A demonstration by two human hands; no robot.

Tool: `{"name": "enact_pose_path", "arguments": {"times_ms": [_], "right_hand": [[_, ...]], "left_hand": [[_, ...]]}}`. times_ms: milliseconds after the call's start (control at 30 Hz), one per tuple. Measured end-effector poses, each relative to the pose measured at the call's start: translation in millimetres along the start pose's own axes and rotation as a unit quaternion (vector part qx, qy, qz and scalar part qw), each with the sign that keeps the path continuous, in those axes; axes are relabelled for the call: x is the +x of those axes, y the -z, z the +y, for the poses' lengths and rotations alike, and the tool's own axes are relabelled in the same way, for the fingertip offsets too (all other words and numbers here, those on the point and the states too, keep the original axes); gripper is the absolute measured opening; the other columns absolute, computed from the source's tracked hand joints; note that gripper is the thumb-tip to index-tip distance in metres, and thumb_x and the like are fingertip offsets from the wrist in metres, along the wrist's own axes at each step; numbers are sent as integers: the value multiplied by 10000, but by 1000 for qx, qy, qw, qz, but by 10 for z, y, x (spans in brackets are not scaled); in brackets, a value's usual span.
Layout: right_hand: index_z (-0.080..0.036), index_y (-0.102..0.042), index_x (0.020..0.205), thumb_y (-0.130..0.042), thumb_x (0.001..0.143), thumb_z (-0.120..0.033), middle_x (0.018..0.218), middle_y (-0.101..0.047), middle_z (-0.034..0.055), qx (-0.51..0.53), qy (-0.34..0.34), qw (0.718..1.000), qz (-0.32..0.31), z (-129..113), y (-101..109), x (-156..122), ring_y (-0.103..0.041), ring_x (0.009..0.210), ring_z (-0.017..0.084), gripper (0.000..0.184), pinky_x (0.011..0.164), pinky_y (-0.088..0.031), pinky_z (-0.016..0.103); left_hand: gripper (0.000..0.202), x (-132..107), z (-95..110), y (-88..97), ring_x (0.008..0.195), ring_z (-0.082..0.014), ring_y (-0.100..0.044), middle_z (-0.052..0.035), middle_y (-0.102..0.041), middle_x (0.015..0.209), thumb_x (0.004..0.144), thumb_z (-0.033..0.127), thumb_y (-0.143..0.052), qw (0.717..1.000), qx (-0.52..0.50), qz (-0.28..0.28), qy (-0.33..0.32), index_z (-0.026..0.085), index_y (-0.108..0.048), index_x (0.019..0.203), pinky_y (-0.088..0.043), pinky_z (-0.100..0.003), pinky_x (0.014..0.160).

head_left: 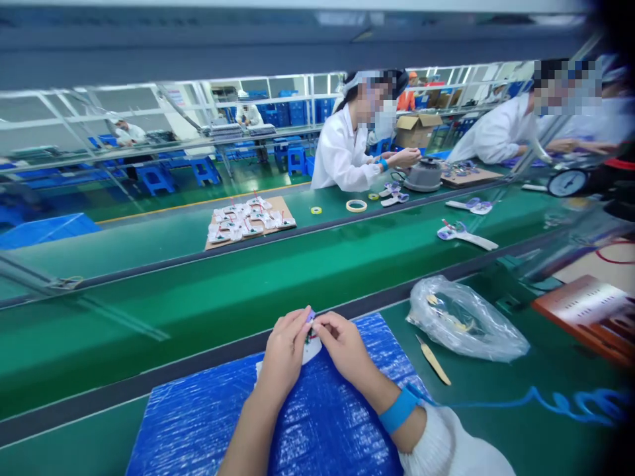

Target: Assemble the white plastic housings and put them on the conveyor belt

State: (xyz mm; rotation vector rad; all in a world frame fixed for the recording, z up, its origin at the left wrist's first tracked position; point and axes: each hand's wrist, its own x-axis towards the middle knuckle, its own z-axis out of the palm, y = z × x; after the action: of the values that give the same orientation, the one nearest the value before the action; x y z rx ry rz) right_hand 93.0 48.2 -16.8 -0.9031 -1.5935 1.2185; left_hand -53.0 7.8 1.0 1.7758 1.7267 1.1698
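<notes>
Over the blue plastic-wrapped pad (337, 423), both hands meet at a small white plastic housing (312, 352) that carries a bit of green circuit board, red wire and a purple piece (310, 317). My left hand (286, 340) is closed around the housing's left side and covers much of it. From the right, my right hand (344, 344) has thumb and forefinger pinched together close to the red wire; what lies between the fingertips is hidden. Around my right wrist sits a blue strap (399, 410) with a coiled cord (555, 400).
Right of the pad lie a pointed tool with a yellowish handle (434, 362) and a clear plastic bag (466, 324) of small parts. Beyond runs a green conveyor belt (198, 304) bearing white housings (466, 235). A co-worker (342, 145) works opposite, near a board of housings (251, 218).
</notes>
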Motion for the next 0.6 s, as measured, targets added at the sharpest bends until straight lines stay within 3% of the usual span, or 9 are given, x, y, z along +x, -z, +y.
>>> {"name": "enact_pose_path", "arguments": {"times_ms": [100, 200, 300, 367, 467, 533, 600], "right_hand": [[-187, -688, 973, -575, 884, -365, 892, -639, 70, 7, 14, 999, 44, 18, -9, 9, -579, 742, 184, 228, 668, -478, 297], [-184, -687, 945, -574, 880, -443, 821, -640, 70, 5, -8, 998, 60, 47, -3, 5, -561, 652, 186, 290, 599, -472, 304], [-192, -692, 909, -559, 884, -478, 786, -642, 65, -2, -17, 999, 42, 51, 17, -4, -569, 653, 198, 317, 600, -468, 310], [-196, -693, 885, -554, 884, -492, 769, -639, 61, 0, -18, 999, 31, 49, 26, -2, -568, 651, 202, 327, 594, -461, 309], [-194, -687, 850, -560, 870, -519, 706, -620, 49, 25, -35, 999, 33, 57, 17, 15, -543, 594, 192, 349, 547, -442, 299], [-193, -678, 838, -551, 869, -533, 672, -602, 39, 50, -51, 997, 31, 60, 0, 20, -530, 575, 189, 364, 524, -431, 296], [-193, -673, 822, -550, 871, -526, 663, -594, 31, 59, -63, 996, 33, 48, -12, 11, -530, 584, 187, 358, 537, -436, 296]], "left_hand": [[344, 291, 5, 140, 1116, -223, -576, -90, -631, 1210, 939, 335, -468, 994, 1, 104, 44, 210, -620, 1221, -442, -370, 986], [362, 778, -109, 371, 1071, -223, -593, -109, -623, 1198, 920, 323, -503, 974, 26, 200, 104, 175, -592, 1239, -450, -365, 968], [365, 1211, -261, 545, 1063, -262, -604, -153, -624, 1192, 881, 270, -560, 966, 40, 217, 131, 126, -601, 1214, -436, -428, 989], [384, 1317, -305, 549, 1159, -306, -558, -191, -589, 1254, 862, 245, -586, 964, 43, 222, 140, 98, -594, 1217, -387, -483, 1040], [427, 1108, -272, 349, 1324, -315, -413, -193, -468, 1401, 895, 288, -558, 962, 38, 238, 133, 118, -536, 1285, -320, -517, 1098], [337, 801, -237, 115, 1237, -252, -517, -139, -554, 1329, 923, 330, -543, 981, 0, 173, 89, 190, -576, 1227, -429, -476, 1031], [296, 489, -218, -139, 990, -209, -651, -102, -680, 1107, 931, 399, -517, 995, -53, 73, 34, 179, -651, 1076, -547, -417, 877]]}}
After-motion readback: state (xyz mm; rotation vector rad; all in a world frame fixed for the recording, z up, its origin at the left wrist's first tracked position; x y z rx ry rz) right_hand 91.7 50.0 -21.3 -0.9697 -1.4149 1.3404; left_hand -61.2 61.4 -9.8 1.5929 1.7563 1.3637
